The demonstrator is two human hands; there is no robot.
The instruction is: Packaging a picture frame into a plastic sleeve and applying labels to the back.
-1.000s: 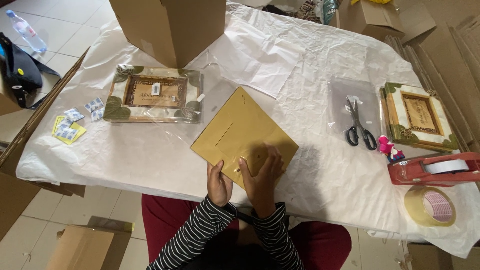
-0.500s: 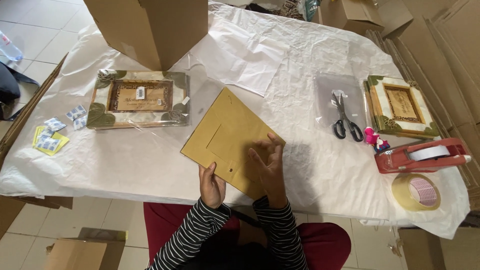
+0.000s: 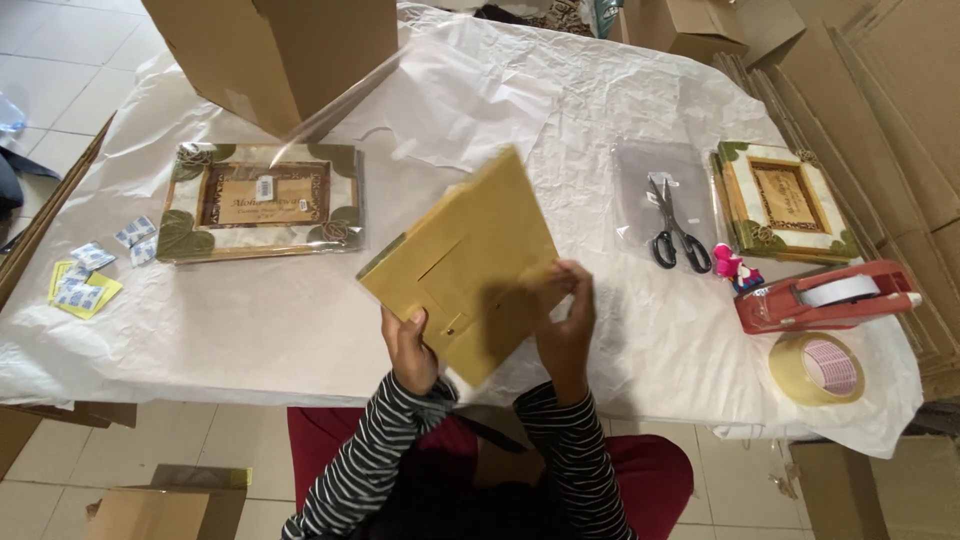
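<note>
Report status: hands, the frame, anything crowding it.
Left hand and right hand both grip the yellow-backed picture frame, tilted up off the paper-covered table. Wrapped frame lies left, scissors right; both apart from it.

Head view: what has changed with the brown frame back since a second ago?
The frame back has been lifted and tilted up off the table, gripped by the left hand and right hand. The scissors and tape dispenser stayed put.

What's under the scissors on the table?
The scissors lie on a clear plastic bag, which lies flat on the white paper covering the table. The tabletop beneath the paper is hidden.
</note>
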